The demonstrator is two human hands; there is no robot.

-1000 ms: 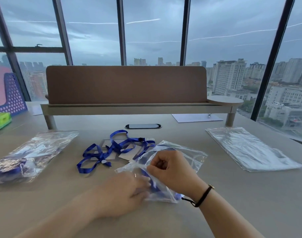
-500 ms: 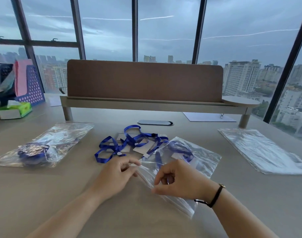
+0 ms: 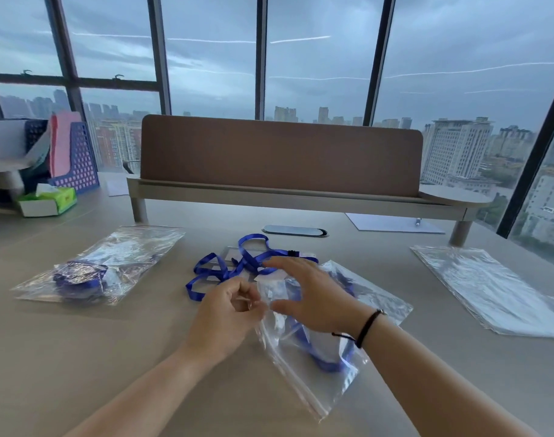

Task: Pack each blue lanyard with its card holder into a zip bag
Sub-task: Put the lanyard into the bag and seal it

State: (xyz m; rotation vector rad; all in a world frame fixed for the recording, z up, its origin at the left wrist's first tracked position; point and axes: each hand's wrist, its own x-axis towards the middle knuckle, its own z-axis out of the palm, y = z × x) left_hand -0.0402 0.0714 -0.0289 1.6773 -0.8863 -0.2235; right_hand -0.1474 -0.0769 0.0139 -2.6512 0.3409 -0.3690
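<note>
A clear zip bag [image 3: 319, 389] holding a blue lanyard lies on the desk in front of me, its zip strip running along the near left edge. My left hand [image 3: 228, 313] has curled fingers and pinches the bag's upper left corner. My right hand [image 3: 313, 298] hovers over the bag with fingers spread and straight, gripping nothing. Behind the hands, a loose blue lanyard [image 3: 234, 266] lies tangled over a clear card holder [image 3: 231, 252]. At the left lies a packed zip bag [image 3: 102, 266] with a lanyard inside.
A stack of empty zip bags [image 3: 489, 288] lies at the right. A desk shelf with a brown panel [image 3: 282, 159] crosses the back. A tissue box [image 3: 48, 201] and a blue file rack [image 3: 80, 162] stand at the far left. A cable grommet [image 3: 294, 230] sits in the desk.
My right hand let go of the zip strip, lifted and spread its fingers over the bag. My left hand stays at the bag's corner. The view shifted a little.
</note>
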